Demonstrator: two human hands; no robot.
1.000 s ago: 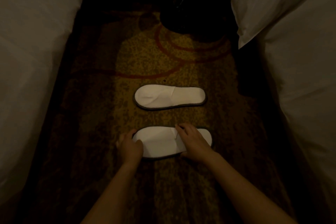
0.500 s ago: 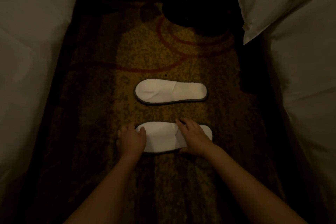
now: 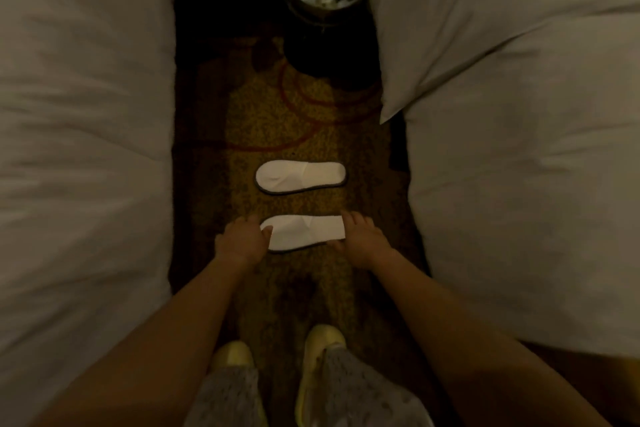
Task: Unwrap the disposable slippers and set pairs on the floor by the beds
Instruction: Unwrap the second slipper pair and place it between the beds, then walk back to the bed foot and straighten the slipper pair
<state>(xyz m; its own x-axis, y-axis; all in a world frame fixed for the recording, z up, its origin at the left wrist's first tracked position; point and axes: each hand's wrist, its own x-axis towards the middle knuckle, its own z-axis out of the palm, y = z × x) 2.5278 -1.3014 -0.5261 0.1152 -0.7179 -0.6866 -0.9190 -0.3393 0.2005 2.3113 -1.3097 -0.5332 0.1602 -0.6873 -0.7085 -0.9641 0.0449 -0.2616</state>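
On the carpet (image 3: 270,121), near slipper (image 3: 304,231) lies between left hand (image 3: 242,242) and right hand (image 3: 362,240), both loosely gripping its ends.

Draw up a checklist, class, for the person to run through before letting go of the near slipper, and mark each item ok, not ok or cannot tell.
1. Near slipper flat on the carpet: ok, it lies sole down.
2. Far slipper placed and free of hands: ok.
3. Pair parallel, toes the same way: ok, both toes point toward the left bed.
4. Ends level: not ok, the near slipper sits slightly off from the far one.
5. Grip: left hand at the toe, right hand at the heel; whether they pinch or only rest, cannot tell.
6. Wrapping gone from both slippers: ok, none seen on them.
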